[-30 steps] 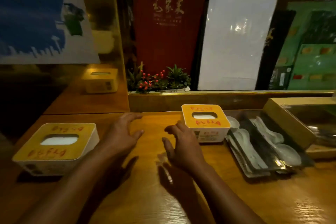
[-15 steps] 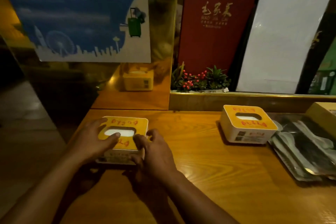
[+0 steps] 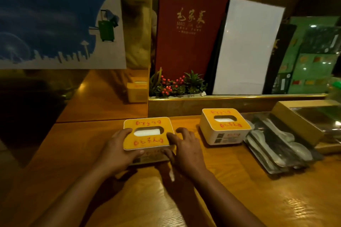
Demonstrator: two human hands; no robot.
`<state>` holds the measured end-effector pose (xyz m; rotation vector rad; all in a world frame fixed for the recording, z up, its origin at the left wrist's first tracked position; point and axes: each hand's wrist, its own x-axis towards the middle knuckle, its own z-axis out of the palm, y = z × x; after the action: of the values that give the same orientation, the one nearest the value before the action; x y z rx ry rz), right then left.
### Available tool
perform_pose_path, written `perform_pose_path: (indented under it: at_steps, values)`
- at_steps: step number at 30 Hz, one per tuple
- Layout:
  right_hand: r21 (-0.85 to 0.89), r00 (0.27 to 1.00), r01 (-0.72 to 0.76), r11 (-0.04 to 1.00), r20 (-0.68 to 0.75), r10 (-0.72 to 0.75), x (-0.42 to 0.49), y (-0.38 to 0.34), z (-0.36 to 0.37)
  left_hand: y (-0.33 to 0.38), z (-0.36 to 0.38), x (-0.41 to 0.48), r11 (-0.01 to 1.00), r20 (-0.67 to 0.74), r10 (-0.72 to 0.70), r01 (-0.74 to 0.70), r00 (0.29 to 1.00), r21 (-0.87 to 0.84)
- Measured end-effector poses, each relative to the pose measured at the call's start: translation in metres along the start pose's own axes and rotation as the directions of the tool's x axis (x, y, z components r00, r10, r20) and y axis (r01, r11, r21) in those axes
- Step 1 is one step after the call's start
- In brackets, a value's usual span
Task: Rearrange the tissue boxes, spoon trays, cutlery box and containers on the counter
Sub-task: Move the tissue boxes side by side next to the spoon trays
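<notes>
A yellow-topped tissue box (image 3: 147, 134) sits on the wooden counter (image 3: 239, 190), held from both sides. My left hand (image 3: 120, 151) grips its left side with the thumb on the front edge. My right hand (image 3: 184, 149) clasps its right side, fingers on the lid. A second, matching tissue box (image 3: 224, 125) stands a short way to the right. Beyond it lie clear spoon trays (image 3: 273, 149) with white spoons. A tan cutlery box (image 3: 302, 121) with a clear lid sits at the far right.
A raised ledge (image 3: 221, 99) runs behind the counter, with a small plant with red berries (image 3: 175, 84), a red menu (image 3: 188, 29) and a white board (image 3: 247, 46). A mirrored wall at the left reflects a tissue box (image 3: 137, 90).
Both hands went from the bare counter to the left tissue box and took hold of it. The box has slid right, closer to the second box.
</notes>
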<state>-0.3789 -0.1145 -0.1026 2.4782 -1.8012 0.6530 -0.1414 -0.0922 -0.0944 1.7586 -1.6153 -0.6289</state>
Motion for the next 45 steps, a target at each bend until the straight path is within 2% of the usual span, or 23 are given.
perform_pose_path:
  at_steps: [6,19,45]
  values:
    - [-0.115,0.994,-0.082,0.990,-0.082,0.072,0.009,0.053,-0.015,0.042,0.051,0.026,0.996,0.006,0.062,-0.061,0.998,-0.060]
    - [-0.086,0.959,-0.228,0.970,-0.193,0.208,0.012,0.102,-0.019,0.082,0.091,0.061,0.993,0.046,0.115,-0.114,0.992,-0.027]
    - [0.016,0.960,-0.214,0.977,-0.180,0.214,0.010,0.115,-0.026,0.081,0.112,0.063,0.991,0.001,0.124,-0.124,0.992,-0.055]
